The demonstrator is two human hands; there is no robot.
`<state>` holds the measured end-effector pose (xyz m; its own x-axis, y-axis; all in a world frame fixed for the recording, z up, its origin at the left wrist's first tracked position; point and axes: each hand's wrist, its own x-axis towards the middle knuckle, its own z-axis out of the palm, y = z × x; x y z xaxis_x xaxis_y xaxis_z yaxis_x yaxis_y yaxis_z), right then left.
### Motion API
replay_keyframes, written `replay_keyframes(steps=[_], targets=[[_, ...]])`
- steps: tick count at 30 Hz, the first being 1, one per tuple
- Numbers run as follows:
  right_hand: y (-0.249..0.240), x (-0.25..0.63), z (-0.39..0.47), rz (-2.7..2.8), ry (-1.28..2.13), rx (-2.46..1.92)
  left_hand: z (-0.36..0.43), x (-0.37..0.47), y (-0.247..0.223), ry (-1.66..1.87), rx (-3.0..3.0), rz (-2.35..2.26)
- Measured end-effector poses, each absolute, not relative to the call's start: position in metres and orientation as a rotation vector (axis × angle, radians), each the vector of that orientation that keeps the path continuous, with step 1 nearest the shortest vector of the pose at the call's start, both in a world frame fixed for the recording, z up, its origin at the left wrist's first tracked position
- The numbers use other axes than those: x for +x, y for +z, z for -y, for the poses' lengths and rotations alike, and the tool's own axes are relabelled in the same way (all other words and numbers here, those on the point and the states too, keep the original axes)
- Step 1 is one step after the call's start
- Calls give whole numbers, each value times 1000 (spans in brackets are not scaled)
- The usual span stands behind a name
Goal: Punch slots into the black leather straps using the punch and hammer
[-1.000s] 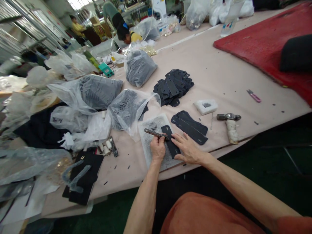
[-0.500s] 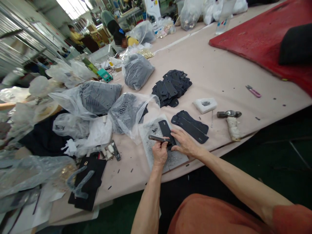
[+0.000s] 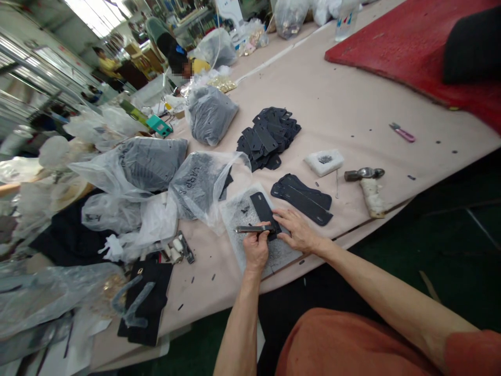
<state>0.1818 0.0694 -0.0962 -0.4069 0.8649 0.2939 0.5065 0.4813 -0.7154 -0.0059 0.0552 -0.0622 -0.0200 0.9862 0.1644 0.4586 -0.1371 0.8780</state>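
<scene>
My left hand [image 3: 256, 251] pinches a metal punch [image 3: 253, 229], tilted low over a black panel [image 3: 261, 207] with a slot near its far end. The panel lies on a white board [image 3: 234, 210] strewn with small black bits. My right hand [image 3: 298, 231] rests with fingers stretched out on the panel's right edge, beside the punch. Its near end is partly hidden by my hands. Just right of the board lie several similar black panels [image 3: 301, 198]. A hammer [image 3: 370, 190] with a wrapped handle lies further right, past a white block [image 3: 324, 162].
A heap of black panels [image 3: 268, 137] lies behind the board. Plastic bags [image 3: 199, 183] crowd the left side. Pink-handled snips [image 3: 402, 132] and a red sheet [image 3: 391, 52] are at the right. A co-worker [image 3: 172, 49] bends over the table's far side.
The punch has swung in my left hand and now lies more level in view. My right hand stays on the panel. The whole view has shifted slightly.
</scene>
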Motion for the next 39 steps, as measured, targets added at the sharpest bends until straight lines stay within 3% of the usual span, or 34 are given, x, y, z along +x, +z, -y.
replay_keyframes(steps=[28, 39], targets=[[-84, 187, -69, 1976, 753, -1095, -55, 10, -66, 950, 2077, -1585], [-64, 171, -70, 2182, 582, -1465, -55, 13, -67, 956, 2047, -1588]])
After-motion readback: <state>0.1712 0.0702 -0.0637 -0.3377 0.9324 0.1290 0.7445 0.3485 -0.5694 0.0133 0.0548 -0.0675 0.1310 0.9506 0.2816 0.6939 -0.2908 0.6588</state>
